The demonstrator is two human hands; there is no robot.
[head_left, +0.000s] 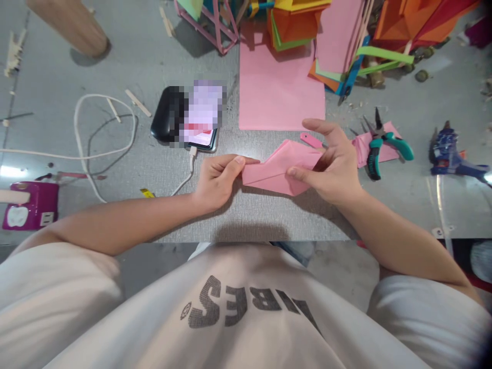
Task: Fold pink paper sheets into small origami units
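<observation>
A folded piece of pink paper (279,171) is held just above the table near its front edge, with creases and angled flaps showing. My left hand (219,179) pinches its left end between thumb and fingers. At the right end, my right hand (336,166) grips the paper with the thumb on top and other fingers behind it; the index finger is stretched out away from it. Just behind the paper lies a small pink-handled tool (312,140), partly hidden by my right hand. A stack of flat pink paper (280,97) rests farther back.
Green-handled pliers (384,143) lie on folded pink paper at the right, with a blue glue gun (448,151) beyond. A phone (203,113) with a white cable (134,123) and a black case (167,114) are at left. Colourful paper shapes (300,23) stand at the back.
</observation>
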